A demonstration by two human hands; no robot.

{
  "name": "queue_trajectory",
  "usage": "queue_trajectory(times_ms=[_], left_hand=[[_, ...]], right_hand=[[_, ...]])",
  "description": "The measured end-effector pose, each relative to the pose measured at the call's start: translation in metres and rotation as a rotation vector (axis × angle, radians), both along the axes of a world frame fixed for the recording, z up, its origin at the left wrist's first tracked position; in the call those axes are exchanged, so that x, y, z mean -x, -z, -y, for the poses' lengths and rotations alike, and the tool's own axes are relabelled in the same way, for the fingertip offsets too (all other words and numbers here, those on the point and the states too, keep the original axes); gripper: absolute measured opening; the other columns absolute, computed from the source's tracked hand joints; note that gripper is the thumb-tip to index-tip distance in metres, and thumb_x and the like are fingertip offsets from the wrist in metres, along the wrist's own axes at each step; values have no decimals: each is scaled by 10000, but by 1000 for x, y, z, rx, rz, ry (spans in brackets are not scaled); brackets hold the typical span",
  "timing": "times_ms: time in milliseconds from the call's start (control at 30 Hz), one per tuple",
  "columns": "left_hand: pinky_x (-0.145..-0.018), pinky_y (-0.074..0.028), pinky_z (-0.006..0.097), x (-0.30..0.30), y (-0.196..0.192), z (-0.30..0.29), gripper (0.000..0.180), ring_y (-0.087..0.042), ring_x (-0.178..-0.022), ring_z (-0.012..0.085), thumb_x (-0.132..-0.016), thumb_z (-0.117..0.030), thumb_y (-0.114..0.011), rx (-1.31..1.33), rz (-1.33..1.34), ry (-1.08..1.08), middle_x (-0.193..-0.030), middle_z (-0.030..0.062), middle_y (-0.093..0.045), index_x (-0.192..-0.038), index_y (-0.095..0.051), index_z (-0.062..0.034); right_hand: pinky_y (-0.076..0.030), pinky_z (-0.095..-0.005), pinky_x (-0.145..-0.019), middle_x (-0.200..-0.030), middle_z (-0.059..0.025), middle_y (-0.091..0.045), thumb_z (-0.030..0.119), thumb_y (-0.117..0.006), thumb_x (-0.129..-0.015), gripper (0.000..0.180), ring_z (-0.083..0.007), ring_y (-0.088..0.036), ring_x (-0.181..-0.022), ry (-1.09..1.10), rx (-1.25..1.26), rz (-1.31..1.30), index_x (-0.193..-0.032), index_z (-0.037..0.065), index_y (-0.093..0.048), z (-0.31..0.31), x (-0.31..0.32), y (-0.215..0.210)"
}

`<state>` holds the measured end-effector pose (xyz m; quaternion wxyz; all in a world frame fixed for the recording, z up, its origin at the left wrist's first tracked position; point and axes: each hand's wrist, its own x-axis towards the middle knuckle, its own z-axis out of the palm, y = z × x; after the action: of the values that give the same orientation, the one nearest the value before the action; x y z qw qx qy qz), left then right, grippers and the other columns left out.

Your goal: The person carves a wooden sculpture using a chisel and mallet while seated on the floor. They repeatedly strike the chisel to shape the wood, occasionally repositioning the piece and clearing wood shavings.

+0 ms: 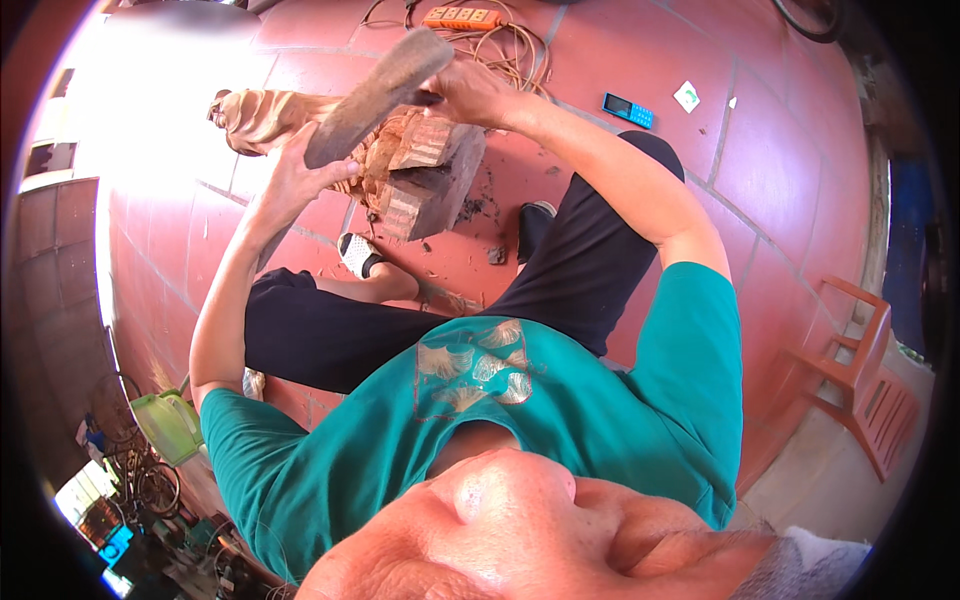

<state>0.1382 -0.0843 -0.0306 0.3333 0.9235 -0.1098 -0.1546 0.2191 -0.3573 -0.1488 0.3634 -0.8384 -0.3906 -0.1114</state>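
Note:
A carved wooden figure (270, 118) with draped folds lies on its side on the tiled floor, its rough blocky base (440, 180) toward my legs. Over it arches a long brownish-grey strip (380, 98) that looks like sanding cloth. My left hand (292, 180) is closed at the strip's lower left part, its thumb stretched toward the carving. At the upper right, my right hand (465, 92) pinches the strip's other end; some of its fingertips are hidden. The strip covers the middle of the carving.
An orange power strip (462, 18) with coiled cable (520, 60) lies beyond the carving. A blue keypad phone (628, 110) and a small paper packet (686, 97) are to the right. Wood crumbs surround the base. A reddish-brown chair (860, 370) stands far right, a green container (168, 425) left.

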Motion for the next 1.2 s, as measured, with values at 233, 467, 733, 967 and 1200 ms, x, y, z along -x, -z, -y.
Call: queue_trajectory(times_ms=[233, 467, 733, 967, 1200], left_hand=[[-585, -448, 218, 2, -34, 11, 593, -556, -673, 61, -816, -371, -794, 243, 117, -103, -860, 29, -639, -1221, -611, 21], [-686, -499, 251, 0, -26, 6, 610, -609, -775, 97, -821, -380, -794, 249, 227, -65, -948, 63, -675, -1237, -603, 23], [-786, -517, 290, 8, -41, 12, 676, -638, -882, 144, -821, -397, -790, 200, 196, -124, -1042, 109, -677, -1274, -565, 52], [-702, -534, 271, 4, -25, 13, 740, -641, -809, 159, -807, -420, -792, 70, 115, -99, -1002, 138, -661, -1280, -535, 87], [-692, -533, 276, 11, -38, 21, 715, -632, -827, 147, -809, -420, -788, 145, 112, -115, -1007, 121, -659, -1277, -542, 61]], right_hand=[[-507, -450, -688, -796, -209, -678, 324, -761, -801, 358, -379, -668, -751, 124, -99, -169, -988, 30, -681, 4, 3, -46], [-515, -432, -691, -800, -207, -693, 338, -755, -824, 388, -373, -673, -731, 70, -178, -165, -973, -10, -672, 0, 6, -47], [-509, -389, -659, -826, -109, -720, 407, -742, -823, 368, -278, -697, -733, 87, -118, -144, -972, 74, -693, -2, 4, -47], [-523, -400, -699, -819, -156, -703, 293, -751, -850, 317, -305, -694, -745, 24, -134, -89, -1033, 45, -678, -7, 3, -41], [-507, -455, -717, -836, -224, -672, 302, -741, -826, 355, -371, -674, -787, 23, -95, -179, -1058, 44, -667, 0, -4, -16]])
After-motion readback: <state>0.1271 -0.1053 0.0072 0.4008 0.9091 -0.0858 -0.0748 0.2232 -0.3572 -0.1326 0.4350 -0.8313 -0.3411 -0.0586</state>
